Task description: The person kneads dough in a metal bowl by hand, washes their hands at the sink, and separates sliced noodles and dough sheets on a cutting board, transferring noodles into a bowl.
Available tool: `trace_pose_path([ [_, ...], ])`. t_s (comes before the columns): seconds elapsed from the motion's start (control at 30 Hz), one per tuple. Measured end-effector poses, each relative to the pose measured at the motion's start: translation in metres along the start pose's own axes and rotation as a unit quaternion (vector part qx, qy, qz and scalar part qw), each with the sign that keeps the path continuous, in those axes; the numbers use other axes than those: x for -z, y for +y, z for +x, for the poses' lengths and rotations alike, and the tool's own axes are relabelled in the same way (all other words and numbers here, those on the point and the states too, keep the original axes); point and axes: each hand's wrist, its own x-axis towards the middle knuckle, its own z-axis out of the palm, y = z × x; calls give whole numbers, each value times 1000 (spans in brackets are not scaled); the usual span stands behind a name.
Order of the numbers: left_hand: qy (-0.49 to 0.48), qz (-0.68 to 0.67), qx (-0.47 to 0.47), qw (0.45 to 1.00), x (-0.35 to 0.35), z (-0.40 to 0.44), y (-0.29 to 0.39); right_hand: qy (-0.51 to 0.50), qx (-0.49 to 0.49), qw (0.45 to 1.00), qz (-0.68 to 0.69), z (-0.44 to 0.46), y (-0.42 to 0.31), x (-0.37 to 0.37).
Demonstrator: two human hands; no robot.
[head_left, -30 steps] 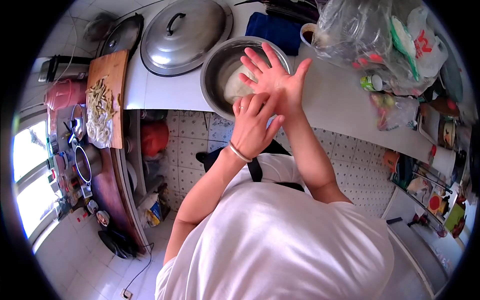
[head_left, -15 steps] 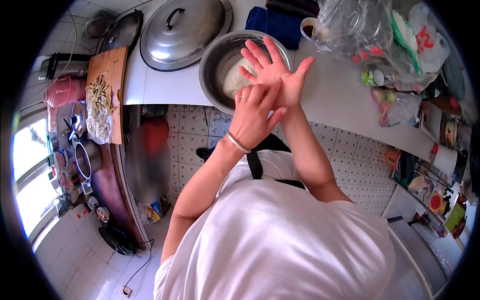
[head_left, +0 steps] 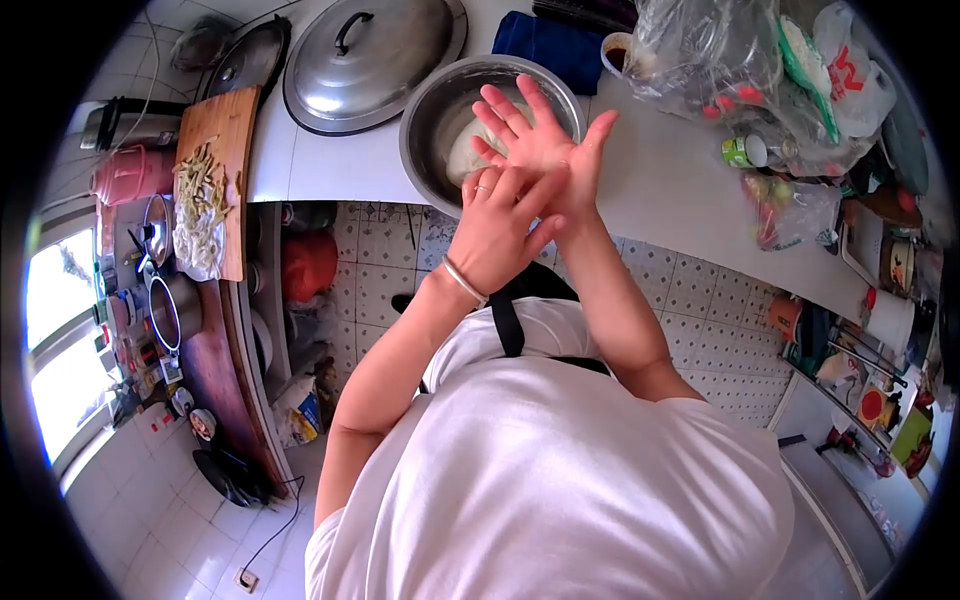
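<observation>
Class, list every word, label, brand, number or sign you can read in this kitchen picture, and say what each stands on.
No text can be read for certain.
White plastic bag with red print: red mark too blurred.
Small green-and-white cylindrical container: label too small.
Green-and-white plastic packet: any print too blurred.
Yellow, blue and white packet: any print too small.
</observation>
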Motion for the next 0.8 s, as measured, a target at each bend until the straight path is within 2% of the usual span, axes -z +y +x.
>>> trace_pose_path([
  [0.2,1,-21,-28,999,3,-11,3,-10,-22,998,63,-1,-2,9],
  [0.43,-19,37,8,999,2,-13,6,-1,-20,1000,0,-3,7,0],
  [0.53,24,-5,30,999,-6,-15,2,2,-23,1000,-4,-1,7,2],
  [0.6,62,-70,80,992,-6,-19,2,6,-25,1000,9,-1,8,6],
  [0.73,49,-68,55,995,0,-28,4,2,-33,998,57,-4,11,10],
  [0.8,22,3,21,1000,1,-29,7,1,-37,997,75,-5,12,10],
])
